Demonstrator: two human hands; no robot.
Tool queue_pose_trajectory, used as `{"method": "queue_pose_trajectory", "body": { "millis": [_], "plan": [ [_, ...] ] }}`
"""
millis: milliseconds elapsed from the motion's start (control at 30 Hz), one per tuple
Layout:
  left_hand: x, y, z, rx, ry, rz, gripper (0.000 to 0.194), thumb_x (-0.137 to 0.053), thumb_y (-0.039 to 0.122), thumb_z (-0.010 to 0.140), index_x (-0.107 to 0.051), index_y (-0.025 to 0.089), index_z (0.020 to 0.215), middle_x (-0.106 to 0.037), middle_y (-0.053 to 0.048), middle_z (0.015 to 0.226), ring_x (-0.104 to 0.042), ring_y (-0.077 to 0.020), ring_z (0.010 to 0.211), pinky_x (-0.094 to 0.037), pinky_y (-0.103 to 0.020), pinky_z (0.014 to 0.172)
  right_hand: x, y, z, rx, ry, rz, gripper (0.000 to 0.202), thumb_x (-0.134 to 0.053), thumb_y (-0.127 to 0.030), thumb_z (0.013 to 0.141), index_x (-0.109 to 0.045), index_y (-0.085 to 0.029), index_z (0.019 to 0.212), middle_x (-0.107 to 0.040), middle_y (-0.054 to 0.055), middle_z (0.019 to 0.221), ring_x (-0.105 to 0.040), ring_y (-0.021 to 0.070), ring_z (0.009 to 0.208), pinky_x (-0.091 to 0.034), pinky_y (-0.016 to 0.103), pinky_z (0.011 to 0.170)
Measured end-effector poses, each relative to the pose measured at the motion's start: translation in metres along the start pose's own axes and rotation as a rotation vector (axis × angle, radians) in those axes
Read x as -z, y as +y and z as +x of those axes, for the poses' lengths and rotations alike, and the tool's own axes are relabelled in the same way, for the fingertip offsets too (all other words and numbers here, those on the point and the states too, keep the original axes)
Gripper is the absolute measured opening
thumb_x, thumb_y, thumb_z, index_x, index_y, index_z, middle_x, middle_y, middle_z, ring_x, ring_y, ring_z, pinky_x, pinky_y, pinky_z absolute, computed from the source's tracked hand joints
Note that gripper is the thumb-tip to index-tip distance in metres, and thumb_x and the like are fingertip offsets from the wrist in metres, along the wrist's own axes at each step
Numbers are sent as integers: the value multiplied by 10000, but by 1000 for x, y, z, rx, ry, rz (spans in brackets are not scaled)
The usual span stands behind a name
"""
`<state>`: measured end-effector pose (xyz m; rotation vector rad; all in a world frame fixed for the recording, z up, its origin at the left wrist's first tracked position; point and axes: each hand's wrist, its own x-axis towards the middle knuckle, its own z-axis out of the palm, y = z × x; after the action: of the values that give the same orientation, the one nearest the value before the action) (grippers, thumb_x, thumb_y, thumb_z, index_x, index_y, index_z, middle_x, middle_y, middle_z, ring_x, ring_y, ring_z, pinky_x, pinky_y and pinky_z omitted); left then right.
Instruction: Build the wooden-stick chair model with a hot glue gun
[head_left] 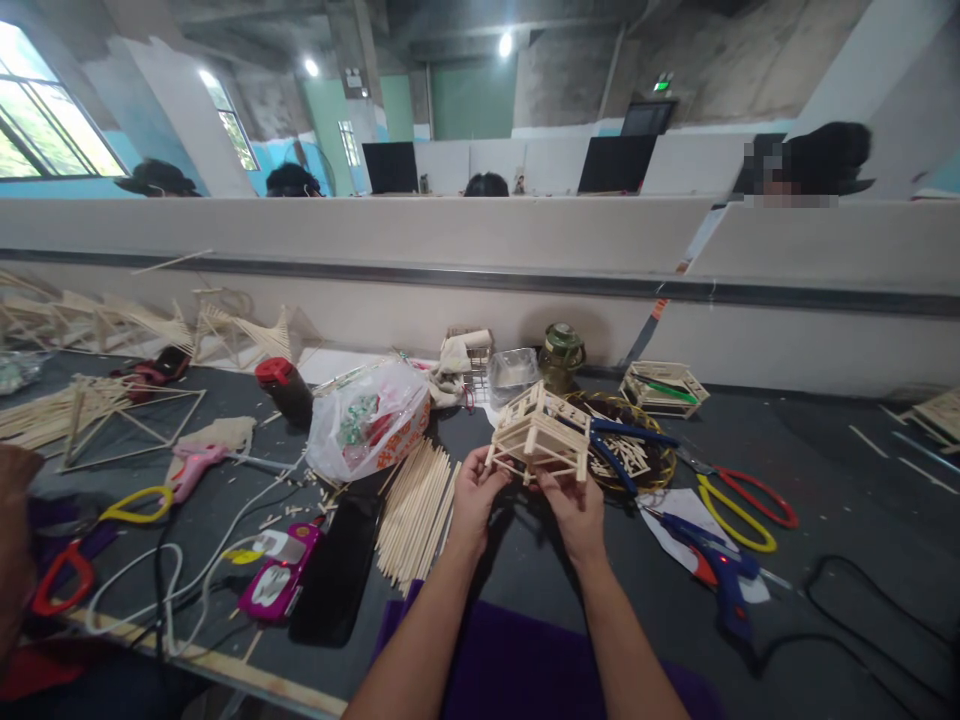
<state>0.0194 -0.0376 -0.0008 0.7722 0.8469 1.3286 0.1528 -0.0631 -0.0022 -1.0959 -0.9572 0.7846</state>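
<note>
Between my two hands is a small house-shaped model made of thin wooden sticks [541, 430], raised above the dark table. My left hand [478, 495] grips its lower left edge with thumb and fingers. At the lower right corner, my right hand [576, 508] holds the same model, its thumb at the base. Just behind it sits a round basket [664, 470] of short stick pieces, with blue-handled pliers [619, 460] lying across it. A fan of loose wooden sticks [416, 520] lies left of my left hand.
To the right lie a blue glue gun [712, 555] and scissors [739, 510] with red and yellow handles. Leftward are a black phone [337, 570], a magenta device [281, 575], a plastic bag [367, 420], a red-lidded bottle [283, 390] and a pink glue gun [196, 462] with cables.
</note>
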Motion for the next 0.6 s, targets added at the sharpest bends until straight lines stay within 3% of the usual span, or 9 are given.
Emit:
{"method": "queue_pose_trajectory", "body": {
  "millis": [100,167,333,467,600],
  "plan": [
    [8,-1,7,-11,89,51,560,-756,116,607,-597,227,1132,-652,-65,1152,-636,-192,1035,-485,-310,882,4,1,2,95,-84,-158,286,-707,-355,788,-654,-188,1014,-718,75,971,-688,214,850,-587,357,781],
    [14,4,10,-39,72,117,637,-741,88,601,-579,248,1196,-581,-91,1307,-562,-232,1202,-460,-342,948,8,2,4,154,-111,-246,289,-683,-343,804,-653,-198,1053,-699,80,1020,-674,216,901,-576,345,800],
    [26,33,10,-154,-191,307,807,-766,84,615,-518,302,1351,-414,-66,1516,-300,-265,1442,-269,-397,1149,20,2,9,204,-209,-391,319,-650,-364,821,-660,-218,1105,-664,87,1054,-642,224,936,-576,298,715],
    [31,46,9,-193,-308,396,861,-771,134,662,-434,331,1430,-331,-53,1571,-239,-269,1471,-220,-408,1181,32,4,13,194,-281,-493,376,-623,-359,836,-641,-222,1185,-651,98,1128,-640,229,965,-569,283,672],
    [34,41,11,-209,-410,483,950,-782,176,679,-317,330,1493,-277,-58,1594,-220,-282,1475,-205,-437,1195,39,7,14,155,-376,-566,398,-569,-325,858,-615,-204,1235,-644,109,1181,-634,230,1025,-566,287,710]
  ]
}}
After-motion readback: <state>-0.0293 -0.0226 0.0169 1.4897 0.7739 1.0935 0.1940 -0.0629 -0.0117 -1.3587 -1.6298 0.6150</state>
